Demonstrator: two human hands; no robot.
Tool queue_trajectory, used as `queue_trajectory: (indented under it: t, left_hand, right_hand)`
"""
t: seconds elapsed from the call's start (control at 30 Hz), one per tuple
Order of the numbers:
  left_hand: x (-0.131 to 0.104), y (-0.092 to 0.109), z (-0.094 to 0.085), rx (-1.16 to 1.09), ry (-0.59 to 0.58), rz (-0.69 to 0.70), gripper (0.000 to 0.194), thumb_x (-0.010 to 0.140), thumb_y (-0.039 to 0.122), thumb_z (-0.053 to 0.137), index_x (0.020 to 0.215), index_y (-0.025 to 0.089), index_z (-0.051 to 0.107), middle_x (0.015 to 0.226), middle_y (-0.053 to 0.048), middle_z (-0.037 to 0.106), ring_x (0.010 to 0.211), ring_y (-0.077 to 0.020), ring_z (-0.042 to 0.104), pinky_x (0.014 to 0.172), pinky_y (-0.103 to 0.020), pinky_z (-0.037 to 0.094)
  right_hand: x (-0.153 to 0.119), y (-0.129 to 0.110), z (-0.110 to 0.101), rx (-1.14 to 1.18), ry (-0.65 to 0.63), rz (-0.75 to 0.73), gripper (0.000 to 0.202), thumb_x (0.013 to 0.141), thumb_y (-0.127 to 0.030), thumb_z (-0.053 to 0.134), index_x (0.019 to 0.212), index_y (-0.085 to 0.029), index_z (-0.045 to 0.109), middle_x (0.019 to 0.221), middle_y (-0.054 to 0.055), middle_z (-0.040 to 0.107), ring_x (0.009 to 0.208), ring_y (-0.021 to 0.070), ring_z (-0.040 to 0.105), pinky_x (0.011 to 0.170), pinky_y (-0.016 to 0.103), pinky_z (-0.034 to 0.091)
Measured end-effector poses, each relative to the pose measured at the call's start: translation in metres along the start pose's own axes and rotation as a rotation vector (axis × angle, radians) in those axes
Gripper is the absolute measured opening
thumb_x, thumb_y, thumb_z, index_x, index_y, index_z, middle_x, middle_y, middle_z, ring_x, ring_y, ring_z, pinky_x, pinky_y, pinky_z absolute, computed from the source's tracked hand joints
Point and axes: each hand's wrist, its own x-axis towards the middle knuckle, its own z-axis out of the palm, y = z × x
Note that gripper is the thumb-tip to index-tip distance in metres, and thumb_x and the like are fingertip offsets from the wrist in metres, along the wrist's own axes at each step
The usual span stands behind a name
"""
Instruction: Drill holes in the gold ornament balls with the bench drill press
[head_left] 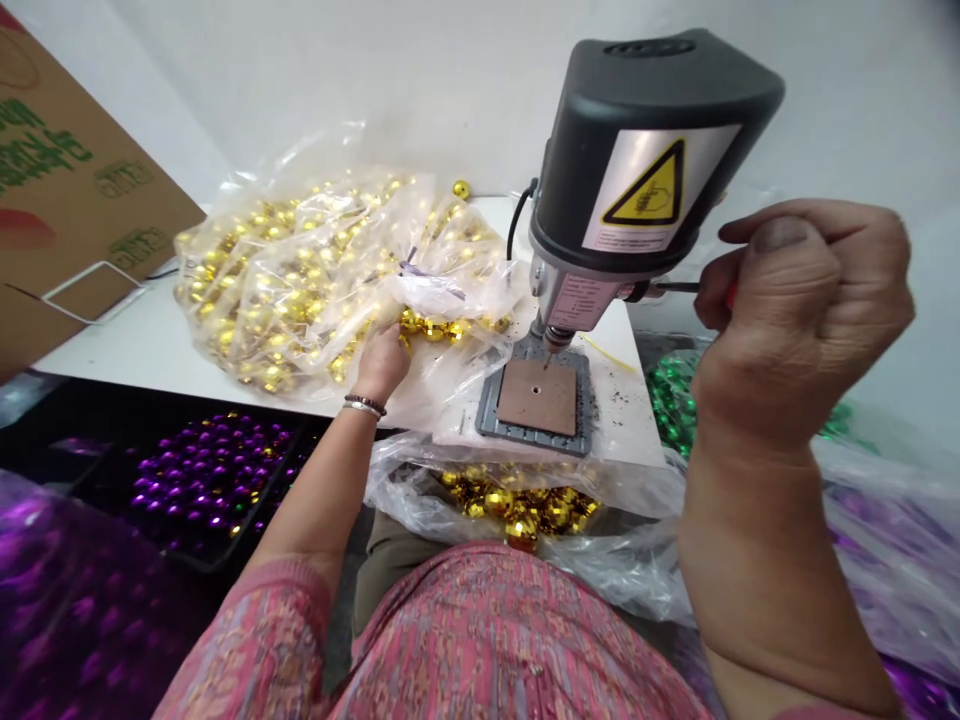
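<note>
My left hand (pixel 385 362) reaches into the mouth of a clear plastic bag (pixel 420 210) full of shiny gold balls (pixel 433 328). Its fingertips are hidden among the balls and plastic, so what they hold does not show. My right hand (pixel 802 310) is closed round the feed lever (pixel 679 287) of a small black bench drill press (pixel 667 100), with a bit of red handle at the fingers. The drill chuck (pixel 556 338) stands above a brown square plate (pixel 537 392) with a small hole, lying on the grey base (pixel 491 405).
An open plastic bag with gold faceted balls (pixel 521 508) lies at my lap. Purple balls (pixel 210 470) fill a black tray at lower left. Green balls (pixel 675 395) lie right of the white table (pixel 634 400). A cardboard box (pixel 67 200) stands left; one gold ball (pixel 461 189) sits behind.
</note>
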Motion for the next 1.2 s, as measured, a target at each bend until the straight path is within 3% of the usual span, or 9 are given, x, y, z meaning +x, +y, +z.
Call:
queue_trajectory:
  t: [0.13,0.23,0.3,0.47,0.63,0.73,0.9,1.03,1.2]
  left_hand:
    - [0.01,-0.011,0.005,0.215,-0.076,-0.083,0.043,0.09,0.018,0.059,0.131,0.008,0.065,0.129,-0.023,0.069,0.115,-0.0368,0.065,0.095,-0.044,0.048]
    - [0.005,-0.011,0.006,0.147,-0.12,-0.117,0.058,0.081,0.027,0.072,0.137,0.013,0.062,0.122,-0.022,0.071,0.109,-0.038,0.067,0.09,-0.044,0.05]
    - [-0.001,-0.007,0.004,-0.081,-0.186,-0.094,0.06,0.077,0.032,0.077,0.133,0.016,0.065,0.108,-0.015,0.073,0.1,-0.0328,0.068,0.085,-0.04,0.052]
    - [-0.027,0.016,-0.006,-1.123,-0.402,-0.108,0.069,0.072,0.037,0.079,0.136,0.022,0.058,0.103,-0.005,0.071,0.083,-0.0172,0.068,0.071,-0.028,0.055]
    - [-0.048,0.047,0.001,-1.504,-0.706,-0.092,0.084,0.069,0.038,0.085,0.144,0.029,0.048,0.093,-0.001,0.069,0.069,-0.0131,0.065,0.057,-0.022,0.046]
    - [-0.056,0.058,0.016,-1.548,-0.792,-0.114,0.087,0.071,0.044,0.085,0.147,0.032,0.045,0.097,-0.002,0.07,0.07,-0.013,0.064,0.057,-0.022,0.042]
    - [-0.062,0.067,0.037,-1.5,-0.767,-0.215,0.076,0.066,0.046,0.087,0.134,0.028,0.057,0.102,-0.005,0.069,0.07,-0.0111,0.059,0.057,-0.023,0.041]
    - [-0.06,0.074,0.043,-1.425,-0.735,-0.226,0.069,0.061,0.035,0.092,0.121,0.023,0.061,0.097,-0.002,0.067,0.066,-0.0074,0.055,0.057,-0.021,0.041]
    - [-0.056,0.086,0.043,-1.248,-0.729,-0.185,0.063,0.069,0.04,0.088,0.121,0.02,0.06,0.094,-0.001,0.067,0.068,-0.0085,0.062,0.056,-0.02,0.045]
  right_hand:
    - [-0.002,0.0,-0.002,-0.016,-0.017,-0.006,0.019,0.098,-0.027,0.053,0.093,-0.018,0.07,0.061,-0.009,0.052,0.054,-0.0023,0.048,0.059,0.023,0.032]
    - [-0.003,-0.002,-0.002,-0.027,-0.014,0.001,0.02,0.098,-0.027,0.053,0.092,-0.017,0.069,0.061,-0.009,0.05,0.055,-0.0017,0.047,0.06,0.024,0.033]
    - [-0.004,-0.003,-0.002,-0.036,-0.011,-0.002,0.02,0.099,-0.027,0.053,0.092,-0.016,0.068,0.061,-0.008,0.049,0.055,-0.0012,0.047,0.061,0.024,0.034]
    - [-0.006,0.002,-0.003,-0.054,-0.008,-0.032,0.022,0.1,-0.031,0.051,0.092,-0.017,0.067,0.064,-0.007,0.048,0.056,-0.0003,0.045,0.064,0.025,0.036]
    - [-0.003,0.003,-0.007,-0.112,-0.046,-0.052,0.026,0.1,-0.037,0.048,0.093,-0.02,0.066,0.07,-0.007,0.051,0.06,0.0001,0.048,0.072,0.027,0.043]
    - [0.01,0.0,-0.005,-0.135,-0.081,-0.037,0.025,0.101,-0.033,0.047,0.088,-0.02,0.064,0.074,-0.007,0.056,0.062,0.0,0.051,0.072,0.024,0.043]
    - [0.051,0.009,0.012,-0.001,-0.071,0.008,0.021,0.097,-0.021,0.051,0.076,-0.019,0.053,0.066,-0.004,0.053,0.055,0.0048,0.047,0.059,0.024,0.039]
    - [0.08,0.027,0.027,0.004,-0.048,0.107,0.03,0.094,-0.011,0.051,0.068,-0.023,0.043,0.067,-0.002,0.053,0.067,0.0064,0.053,0.072,0.023,0.049]
    - [0.09,0.035,0.034,-0.058,-0.031,0.17,0.037,0.096,-0.01,0.047,0.065,-0.027,0.037,0.065,-0.003,0.052,0.069,0.0061,0.054,0.08,0.022,0.052]
